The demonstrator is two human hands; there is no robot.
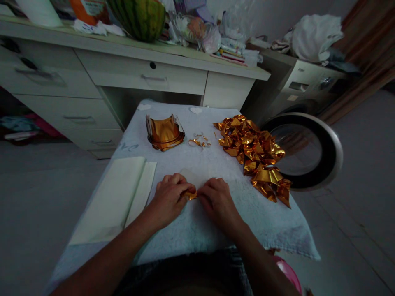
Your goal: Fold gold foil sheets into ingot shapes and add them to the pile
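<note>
Near the middle of the cloth-covered table (228, 230), my left hand (173, 195) pinches a small piece of gold foil (192, 195). My right hand (217, 201) is closed at the foil's right end, fingertips pressed together. Pale, thin paper (193, 176) lies just beyond my fingers. A stack of curved gold foil sheets (166, 131) stands at the back left. Small gold scraps (200, 142) lie beside it. At the right is a heap of folded gold foil pieces (247, 142). Pale paper sheets (108, 197) lie to the left of my left hand.
Behind the table runs a white counter with drawers (148, 74), holding a watermelon (138, 18) and plastic bags. A washing machine (296, 86) with its round door (331, 152) open stands at the right. Something pink (286, 269) is below the table's right edge.
</note>
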